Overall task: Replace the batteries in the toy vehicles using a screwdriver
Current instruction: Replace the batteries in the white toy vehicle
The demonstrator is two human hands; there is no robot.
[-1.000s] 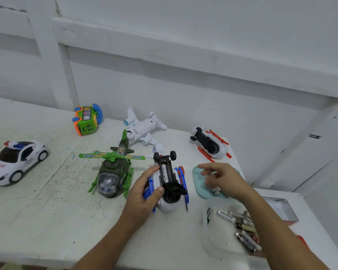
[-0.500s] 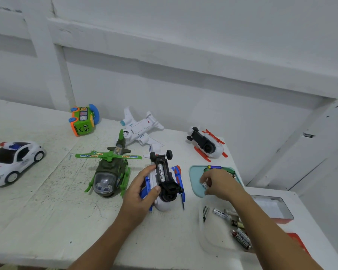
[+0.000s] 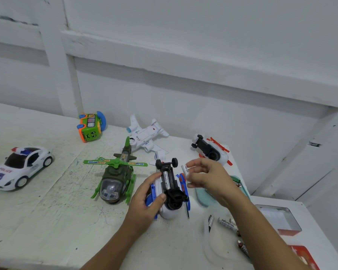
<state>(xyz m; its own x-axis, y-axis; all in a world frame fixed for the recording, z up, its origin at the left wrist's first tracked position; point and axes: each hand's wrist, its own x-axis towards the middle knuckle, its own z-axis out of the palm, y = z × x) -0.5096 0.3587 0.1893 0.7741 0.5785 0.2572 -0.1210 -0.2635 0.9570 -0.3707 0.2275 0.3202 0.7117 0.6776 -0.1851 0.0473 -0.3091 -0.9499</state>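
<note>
One battery [image 3: 166, 180] is seen seated in the open underside of the upturned blue-and-white toy helicopter [image 3: 172, 208], which is gripped at near centre by the left hand [image 3: 144, 201]. A second battery [image 3: 185, 170] is pinched by the right hand [image 3: 207, 178], just right of the toy. Insertion is judged to be in hand; next, this cell must be aligned with the free slot and pressed in.

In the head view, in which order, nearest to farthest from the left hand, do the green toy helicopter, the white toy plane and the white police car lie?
1. Green toy helicopter, just left of the left hand.
2. White toy plane, farther back, beyond the helicopter.
3. White police car, far left.
</note>
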